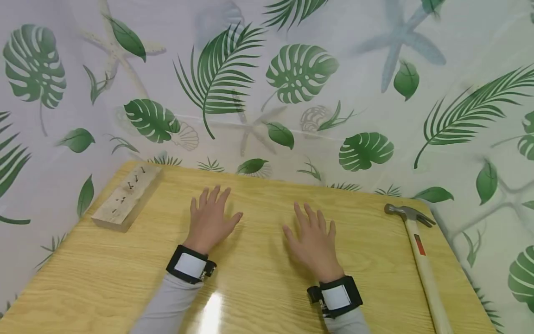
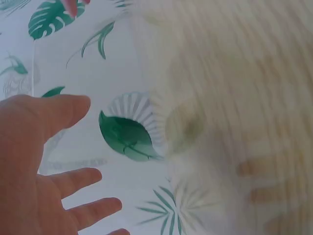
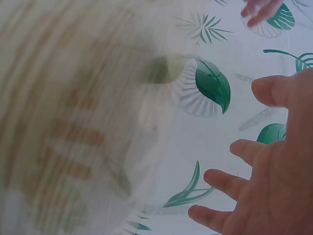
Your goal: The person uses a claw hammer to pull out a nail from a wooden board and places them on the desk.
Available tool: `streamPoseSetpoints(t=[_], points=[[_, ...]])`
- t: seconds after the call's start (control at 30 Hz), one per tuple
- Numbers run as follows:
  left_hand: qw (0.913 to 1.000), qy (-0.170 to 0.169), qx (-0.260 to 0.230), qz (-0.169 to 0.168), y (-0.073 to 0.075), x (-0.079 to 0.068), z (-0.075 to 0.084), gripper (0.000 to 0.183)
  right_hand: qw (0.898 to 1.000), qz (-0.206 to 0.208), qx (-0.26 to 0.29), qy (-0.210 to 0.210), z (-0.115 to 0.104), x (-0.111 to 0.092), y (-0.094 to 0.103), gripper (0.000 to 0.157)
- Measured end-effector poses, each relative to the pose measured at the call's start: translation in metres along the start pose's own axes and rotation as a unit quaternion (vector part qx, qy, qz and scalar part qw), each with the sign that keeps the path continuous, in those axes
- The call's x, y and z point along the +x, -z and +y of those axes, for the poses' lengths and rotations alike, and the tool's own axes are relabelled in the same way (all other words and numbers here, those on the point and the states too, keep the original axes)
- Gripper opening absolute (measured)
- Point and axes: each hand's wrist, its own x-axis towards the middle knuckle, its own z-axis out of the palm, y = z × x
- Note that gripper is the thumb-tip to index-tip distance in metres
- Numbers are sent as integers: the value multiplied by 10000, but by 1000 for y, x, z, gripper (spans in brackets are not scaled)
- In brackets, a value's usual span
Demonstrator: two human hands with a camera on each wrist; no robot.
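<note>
My left hand (image 1: pixel 209 225) is over the wood-grain table (image 1: pixel 254 260), left of its middle, with spread fingers and nothing in them. The right hand (image 1: pixel 314 247) is held likewise on the other side, palm down and fingers apart. In the wrist views, a gap shows between each hand and the tabletop. Nearest to the left hand is a wooden block (image 1: pixel 118 204) at the table's left edge, with several nails standing in its top. To the right of the right hand lies a claw hammer (image 1: pixel 422 260), its steel head toward the far edge and its pale handle toward me.
Behind the table hangs a white cloth (image 1: pixel 246 153) printed with green leaves, shells and starfish, close against the far edge. Each wrist wears a black strap (image 1: pixel 189 264) with a small camera. A bright light reflection lies on the tabletop between the arms.
</note>
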Motion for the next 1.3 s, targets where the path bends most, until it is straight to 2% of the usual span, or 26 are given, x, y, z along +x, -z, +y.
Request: streamPoseSetpoints(t=[0.13,0.2,0.33,0.4,0.43,0.5,0.63,0.7,0.8,1.03,1.3], points=[[9994,338,-24,55,11,-1,-25,81,10000,17,47,12,5,-3,-1,70],[9986,512,7,141,22,-1,-41,82,10000,40,68,56,7,-5,-1,70],[9955,756,189,538,50,4,-79,82,9997,121,28,188,9,-6,1,70],[9942,884,244,555,63,9,-98,82,9997,115,27,205,10,-6,3,70],[9940,939,252,497,69,11,-107,82,9998,105,15,196,10,-5,4,70],[9940,1064,193,177,79,15,-126,84,9999,58,38,156,9,-4,6,70],[9883,1333,172,-728,96,18,-157,90,9997,-189,133,69,7,-3,7,70],[9847,1398,152,-1034,101,18,-167,92,9995,-270,173,55,5,-2,8,70],[9821,1439,63,-1216,106,18,-176,90,9994,-276,195,66,3,0,11,69],[9859,1250,-26,-1108,107,22,-183,84,9987,-399,320,-54,0,2,16,65],[9907,997,20,-926,110,18,-175,88,9987,-300,401,-14,-1,1,18,65]])
